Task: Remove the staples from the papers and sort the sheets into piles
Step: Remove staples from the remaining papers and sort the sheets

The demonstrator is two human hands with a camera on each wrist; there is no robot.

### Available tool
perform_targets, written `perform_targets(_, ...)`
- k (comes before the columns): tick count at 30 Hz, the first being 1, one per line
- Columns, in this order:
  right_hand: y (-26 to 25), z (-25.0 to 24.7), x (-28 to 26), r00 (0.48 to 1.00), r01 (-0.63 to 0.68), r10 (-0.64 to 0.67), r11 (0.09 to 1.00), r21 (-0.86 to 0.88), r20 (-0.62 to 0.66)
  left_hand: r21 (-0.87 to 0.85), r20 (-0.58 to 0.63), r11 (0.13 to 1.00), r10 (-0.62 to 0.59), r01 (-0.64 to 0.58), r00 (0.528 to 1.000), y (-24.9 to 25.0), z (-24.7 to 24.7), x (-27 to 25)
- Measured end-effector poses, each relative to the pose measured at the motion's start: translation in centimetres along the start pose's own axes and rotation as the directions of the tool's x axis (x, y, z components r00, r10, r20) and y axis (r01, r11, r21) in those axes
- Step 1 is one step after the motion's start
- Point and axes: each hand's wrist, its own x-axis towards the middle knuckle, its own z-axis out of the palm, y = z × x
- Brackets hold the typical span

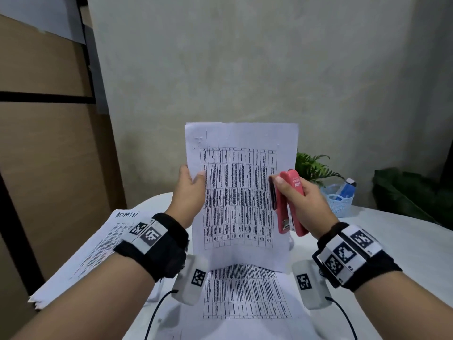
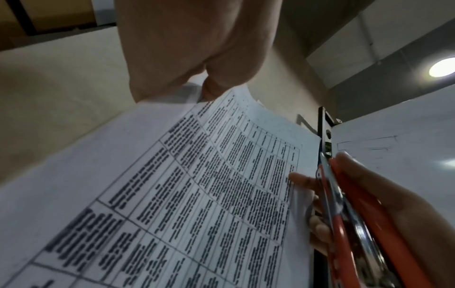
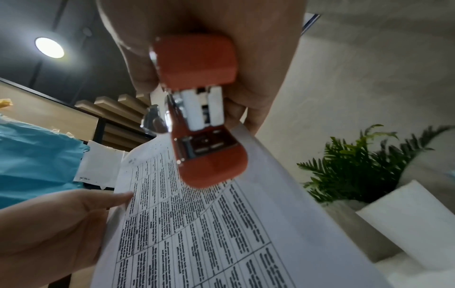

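Note:
I hold a printed sheet with a table (image 1: 240,192) upright above the white table. My left hand (image 1: 192,182) pinches its left edge, thumb in front. My right hand (image 1: 302,201) grips a red stapler (image 1: 290,207) against the sheet's right edge, and its thumb lies on the paper. In the left wrist view the sheet (image 2: 197,194) runs from my left hand (image 2: 192,58) to the stapler (image 2: 344,204). The right wrist view shows the stapler (image 3: 199,109) end-on in my right hand (image 3: 221,19), above the sheet (image 3: 221,233). Another printed sheet (image 1: 245,290) lies flat below.
A pile of papers marked ADMIN (image 1: 98,246) overhangs the left side of the table (image 1: 392,236). At the back right stand a fern (image 1: 311,168) and a white basket (image 1: 340,204) with a blue item. Brown panels (image 1: 49,168) are at the left.

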Motion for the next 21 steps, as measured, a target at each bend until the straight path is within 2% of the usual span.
perform_targets(3,-1.2,-0.1,0.7,0.994,0.066,-0.066,0.998,-0.005,-0.088,-0.051,-0.059,0.998,0.045,-0.048,0.997,0.8,0.0,0.2)
perform_targets(5,-1.8,-0.2,1.1,0.992,0.067,-0.064,0.997,0.024,-0.104,-0.106,-0.07,0.992,0.055,-0.063,0.996,1.4,-0.2,0.3)
perform_targets(8,-1.4,0.3,1.1,0.999,-0.048,0.05,0.995,0.085,-0.013,-0.05,-0.024,0.998,0.029,-0.03,0.999,0.8,-0.1,-0.3)
perform_targets(10,-0.7,1.0,0.9,0.989,-0.144,0.143,0.989,0.03,0.029,0.013,-0.004,1.0,-0.015,0.015,1.0,-0.1,0.4,-0.9)
perform_targets(12,-0.3,1.6,1.0,0.985,-0.172,0.17,0.983,-0.056,-0.04,0.062,0.009,0.997,-0.035,0.035,0.999,-1.2,0.8,-1.0)
perform_targets(14,-0.5,1.7,1.8,0.975,-0.094,0.051,0.976,-0.196,-0.215,0.1,0.003,0.995,-0.025,0.025,1.0,-1.7,1.0,-0.9)
perform_targets(15,-1.2,1.5,2.4,0.948,-0.038,-0.036,0.974,-0.226,-0.316,0.105,0.002,0.995,-0.004,0.004,1.0,-1.7,1.1,-0.8)
perform_targets(17,-3.8,1.4,3.5,0.875,0.146,-0.203,0.976,-0.159,-0.44,0.102,0.01,0.993,0.058,-0.059,0.998,-1.8,1.2,-0.6)
perform_targets(21,-9.2,2.4,5.9,0.803,0.469,-0.42,0.883,0.013,-0.423,0.104,0.012,0.987,0.123,-0.123,0.992,-2.2,1.4,-0.5)
